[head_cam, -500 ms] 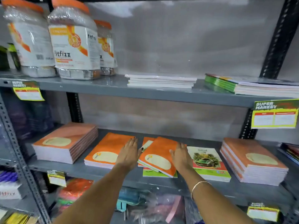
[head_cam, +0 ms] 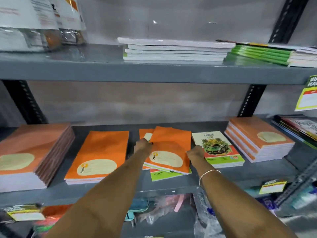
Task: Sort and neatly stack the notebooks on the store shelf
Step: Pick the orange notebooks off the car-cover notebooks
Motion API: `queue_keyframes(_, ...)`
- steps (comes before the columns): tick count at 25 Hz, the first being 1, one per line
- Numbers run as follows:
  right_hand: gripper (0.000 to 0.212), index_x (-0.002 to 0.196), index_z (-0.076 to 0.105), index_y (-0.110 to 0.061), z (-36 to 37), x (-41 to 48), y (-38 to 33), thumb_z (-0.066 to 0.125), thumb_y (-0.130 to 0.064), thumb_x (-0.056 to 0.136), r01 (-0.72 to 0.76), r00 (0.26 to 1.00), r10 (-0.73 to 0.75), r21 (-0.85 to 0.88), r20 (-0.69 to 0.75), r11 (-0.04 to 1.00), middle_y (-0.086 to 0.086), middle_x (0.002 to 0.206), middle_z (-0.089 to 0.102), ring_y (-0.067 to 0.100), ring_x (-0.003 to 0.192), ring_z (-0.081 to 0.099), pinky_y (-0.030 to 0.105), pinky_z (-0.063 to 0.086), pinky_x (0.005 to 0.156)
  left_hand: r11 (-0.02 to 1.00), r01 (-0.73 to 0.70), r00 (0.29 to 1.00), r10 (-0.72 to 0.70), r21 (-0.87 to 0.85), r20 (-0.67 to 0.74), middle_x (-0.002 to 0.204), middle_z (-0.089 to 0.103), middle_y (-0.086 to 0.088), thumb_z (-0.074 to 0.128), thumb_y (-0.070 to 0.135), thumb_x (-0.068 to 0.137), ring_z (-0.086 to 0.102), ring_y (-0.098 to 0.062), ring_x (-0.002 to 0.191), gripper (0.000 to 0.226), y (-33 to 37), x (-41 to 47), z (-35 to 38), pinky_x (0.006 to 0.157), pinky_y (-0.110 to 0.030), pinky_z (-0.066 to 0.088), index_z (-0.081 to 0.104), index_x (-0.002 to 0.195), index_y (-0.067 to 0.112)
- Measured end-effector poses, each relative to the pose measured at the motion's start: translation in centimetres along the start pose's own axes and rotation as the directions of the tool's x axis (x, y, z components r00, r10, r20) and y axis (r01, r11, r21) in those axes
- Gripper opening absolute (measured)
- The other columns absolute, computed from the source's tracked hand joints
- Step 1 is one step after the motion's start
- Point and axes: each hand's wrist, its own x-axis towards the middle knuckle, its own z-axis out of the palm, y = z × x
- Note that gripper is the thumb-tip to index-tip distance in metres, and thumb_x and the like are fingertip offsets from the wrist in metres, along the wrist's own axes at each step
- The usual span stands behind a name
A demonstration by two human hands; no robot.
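A messy pile of orange notebooks (head_cam: pixel 169 148) lies skewed in the middle of the grey lower shelf (head_cam: pixel 120 188), on top of a green-edged one (head_cam: pixel 163 175). My left hand (head_cam: pixel 143 146) grips the pile's left edge, and my right hand (head_cam: pixel 195 154) holds its right edge; the fingers of both are tucked under or beside it. A neat orange stack (head_cam: pixel 101 155) lies to the left, a car-cover notebook stack (head_cam: pixel 217 148) to the right. Thick orange-brown stacks stand at far left (head_cam: pixel 30 152) and at right (head_cam: pixel 257 138).
On the upper shelf (head_cam: pixel 154 73) lie a white notebook stack (head_cam: pixel 173 50), a green one (head_cam: pixel 260 53) and plastic jars (head_cam: pixel 39 23) at the left. Black uprights (head_cam: pixel 252 100) flank the bay. Price tags (head_cam: pixel 307 98) hang off the shelf edges. Bagged goods lie below.
The camera has moved closer and lower. Both hands went from resting flat on the orange pile to closing on its left and right edges.
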Motion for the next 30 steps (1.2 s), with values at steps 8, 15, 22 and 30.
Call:
queue_keyframes(8, 0.039, 0.131, 0.050, 0.000, -1.0, 0.1, -2.8, 0.052, -0.008, 0.093, -0.020, 0.999, 0.012, 0.157, 0.050, 0.987, 0.018, 0.136, 0.052, 0.031, 0.126, 0.050, 0.034, 0.043, 0.100, 0.923, 0.204, 0.979, -0.187, -0.327, 0.085, 0.059, 0.047, -0.010, 0.066, 0.007, 0.084, 0.047, -0.019, 0.036, 0.028, -1.4, 1.9, -2.5, 0.051, -0.030, 0.045, 0.056, 0.110, 0.003)
queue_keyframes(15, 0.044, 0.126, 0.053, 0.005, 6.3, -4.1, -12.0, 0.067, -0.006, 0.086, 0.111, 0.975, -0.143, 0.185, 0.168, 0.976, 0.017, 0.135, 0.056, 0.028, 0.124, 0.055, 0.030, 0.048, 0.093, 0.893, 0.244, 0.924, -0.333, -0.379, -0.189, 0.096, 0.066, -0.017, 0.066, 0.012, 0.084, 0.064, -0.029, 0.085, 0.018, -9.6, 2.5, -11.6, 0.086, -0.039, 0.056, 0.055, 0.075, 0.003)
queue_keyframes(22, 0.026, 0.114, 0.061, 0.007, 14.9, -7.1, -14.8, 0.061, -0.001, 0.089, 0.254, 0.921, -0.266, 0.081, 0.285, 0.964, 0.020, 0.120, 0.064, 0.029, 0.111, 0.063, 0.037, 0.052, 0.095, 0.893, 0.332, 0.859, -0.419, -0.303, -0.294, 0.115, 0.066, -0.025, 0.070, 0.016, 0.081, 0.064, -0.036, 0.106, 0.039, -17.0, 0.8, -15.1, 0.090, -0.038, 0.054, 0.062, 0.111, -0.008)
queue_keyframes(30, 0.029, 0.118, 0.060, 0.001, 10.4, -4.8, -13.7, 0.059, -0.002, 0.089, 0.296, 0.948, -0.293, -0.006, 0.127, 0.955, 0.017, 0.127, 0.062, 0.031, 0.118, 0.060, 0.033, 0.051, 0.090, 0.991, 0.116, 0.904, -0.134, -0.070, -0.406, 0.109, 0.066, -0.028, 0.057, 0.016, 0.084, 0.063, -0.041, 0.103, 0.031, -13.2, 1.5, -13.3, 0.083, -0.041, 0.051, 0.065, 0.102, -0.009)
